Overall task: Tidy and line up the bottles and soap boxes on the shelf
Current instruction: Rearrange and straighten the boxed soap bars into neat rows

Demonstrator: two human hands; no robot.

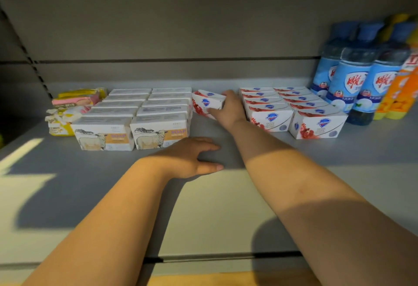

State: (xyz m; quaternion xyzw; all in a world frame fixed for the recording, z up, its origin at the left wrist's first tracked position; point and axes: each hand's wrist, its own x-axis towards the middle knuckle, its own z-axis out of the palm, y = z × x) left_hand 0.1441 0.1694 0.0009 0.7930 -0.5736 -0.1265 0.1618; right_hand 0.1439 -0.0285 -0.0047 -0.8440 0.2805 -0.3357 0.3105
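A lone red-and-white soap box sits tilted and askew toward the back of the shelf, in the gap between two blocks of lined-up boxes. The right hand grips it: the fingers curl over its far right end and the thumb presses its near face, so the box is pinched between them. Just right of those fingers stand two neat rows of matching red-and-white soap boxes; just left of the held box stand two rows of white soap boxes printed with a sheep. The left hand lies nearer the front, palm down on the shelf, its fingers relaxed, slightly spread and holding nothing, their tips pointing right, just in front of the nearest sheep box. Far left of it lie loose yellow and pink packets. Beyond the right-hand rows stand blue bottles, then orange bottles
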